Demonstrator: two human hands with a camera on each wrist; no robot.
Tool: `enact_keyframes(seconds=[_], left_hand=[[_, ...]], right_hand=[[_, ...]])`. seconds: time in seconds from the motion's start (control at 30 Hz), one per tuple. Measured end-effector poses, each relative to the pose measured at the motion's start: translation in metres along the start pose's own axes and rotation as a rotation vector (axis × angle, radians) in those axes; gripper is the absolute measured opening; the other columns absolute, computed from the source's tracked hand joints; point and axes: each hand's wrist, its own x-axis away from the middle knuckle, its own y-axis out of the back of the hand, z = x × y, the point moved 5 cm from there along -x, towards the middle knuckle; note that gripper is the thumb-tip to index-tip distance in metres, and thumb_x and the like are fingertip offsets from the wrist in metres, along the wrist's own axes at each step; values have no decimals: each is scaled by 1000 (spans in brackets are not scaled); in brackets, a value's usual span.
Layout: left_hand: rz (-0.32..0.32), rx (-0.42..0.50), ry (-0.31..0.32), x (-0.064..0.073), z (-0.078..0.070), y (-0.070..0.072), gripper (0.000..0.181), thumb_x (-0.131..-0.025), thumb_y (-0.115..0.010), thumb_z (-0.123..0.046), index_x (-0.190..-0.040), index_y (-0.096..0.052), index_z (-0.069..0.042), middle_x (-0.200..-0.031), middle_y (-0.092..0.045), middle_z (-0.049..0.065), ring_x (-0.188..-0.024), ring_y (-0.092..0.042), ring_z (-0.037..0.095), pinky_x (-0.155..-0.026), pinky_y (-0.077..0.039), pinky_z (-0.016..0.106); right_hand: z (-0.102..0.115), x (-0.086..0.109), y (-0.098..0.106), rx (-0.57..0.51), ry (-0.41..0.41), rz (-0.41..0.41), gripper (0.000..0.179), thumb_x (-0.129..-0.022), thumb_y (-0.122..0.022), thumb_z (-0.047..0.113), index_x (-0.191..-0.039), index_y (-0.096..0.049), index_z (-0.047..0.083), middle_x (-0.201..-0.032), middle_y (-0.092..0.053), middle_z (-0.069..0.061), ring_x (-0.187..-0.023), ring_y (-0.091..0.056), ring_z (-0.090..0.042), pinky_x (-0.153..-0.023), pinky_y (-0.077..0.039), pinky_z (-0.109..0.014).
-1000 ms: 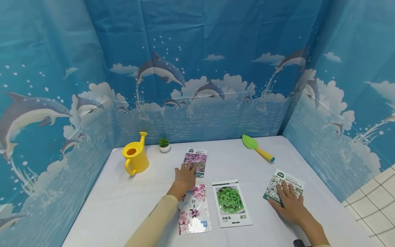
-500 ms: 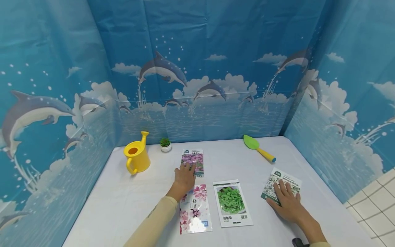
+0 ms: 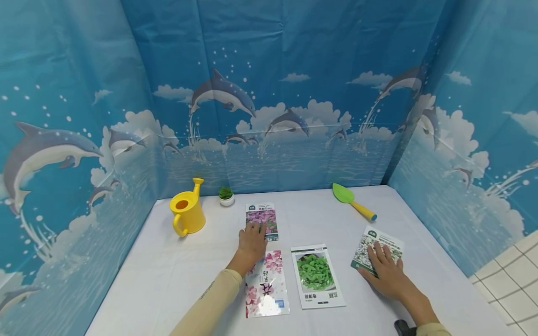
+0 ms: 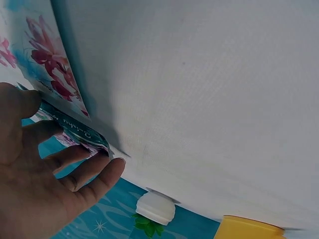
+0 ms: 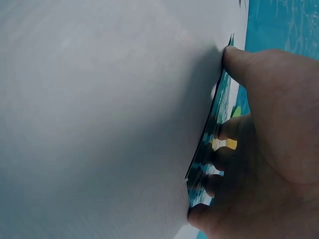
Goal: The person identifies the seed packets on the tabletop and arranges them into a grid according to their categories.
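Observation:
My left hand [image 3: 252, 243] rests its fingers on the lower part of a seed packet with purple-pink flowers [image 3: 261, 216]. In the left wrist view its fingers [image 4: 107, 174] are spread and touch the edge of that packet. On the right, my right hand [image 3: 388, 275] lies over a seed packet with small white flowers [image 3: 364, 252], pressing it flat with extended fingers. Between the hands lie a green-leaf seed packet [image 3: 314, 275] and, partly under the left wrist, a pink-blossom packet [image 3: 266, 294]. The right wrist view shows the thumb and fingers [image 5: 237, 62] along the white-flower packet's edge.
A yellow watering can [image 3: 191, 217] stands at the back left beside a small potted succulent [image 3: 226, 198]. Toward the back right lies a toy trowel [image 3: 353, 200] with a green blade. Blue dolphin-print sheets [image 3: 273, 163] enclose the white table [image 3: 159, 270].
The purple-flower packet has shifted left and turned to lie straighter under my left fingers. My right hand has slid the white-flower packet to the left. The head view has shifted slightly.

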Motion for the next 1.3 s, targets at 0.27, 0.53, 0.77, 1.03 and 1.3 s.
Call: enact_keyframes(seconds=[0.27, 0.53, 0.77, 1.03, 1.3], left_hand=[[-14, -49, -20, 3, -1, -2, 56, -112, -55, -46, -160, -51, -17, -150, -57, 9, -136, -56, 31, -96, -59, 45], [-18, -65, -32, 5, -1, -2, 58, -113, -53, -47, -161, -50, -16, -151, -57, 9, -136, -56, 31, -95, -59, 45], [-30, -57, -30, 6, -1, -2, 58, -112, -55, -47, -161, -51, -16, -149, -57, 9, -135, -57, 31, -95, -59, 44], [-42, -51, -34, 8, -1, 0, 56, -111, -56, -46, -158, -54, -16, -146, -58, 8, -132, -57, 29, -94, -59, 44], [-41, -59, -36, 9, -1, 1, 55, -112, -56, -47, -157, -54, -15, -146, -59, 8, -131, -58, 30, -91, -60, 44]], right_hand=[[3, -6, -2, -1, 15, 9, 91, -106, -64, 50, -161, -30, -14, -168, -15, -43, -155, -9, -66, -114, -5, -89], [7, -11, -2, -15, 34, 17, 91, -106, -65, 50, -161, -32, -14, -168, -16, -42, -155, -11, -65, -114, -6, -89], [10, -16, -2, -31, 52, 31, 90, -105, -65, 49, -161, -32, -13, -169, -17, -42, -155, -11, -65, -114, -6, -89], [11, -27, -4, -32, 69, 43, 92, -105, -65, 51, -163, -31, -11, -170, -16, -40, -156, -10, -63, -116, -5, -87], [13, -37, -4, -35, 106, 46, 91, -105, -67, 51, -164, -33, -9, -171, -18, -38, -157, -13, -62, -116, -8, -87]])
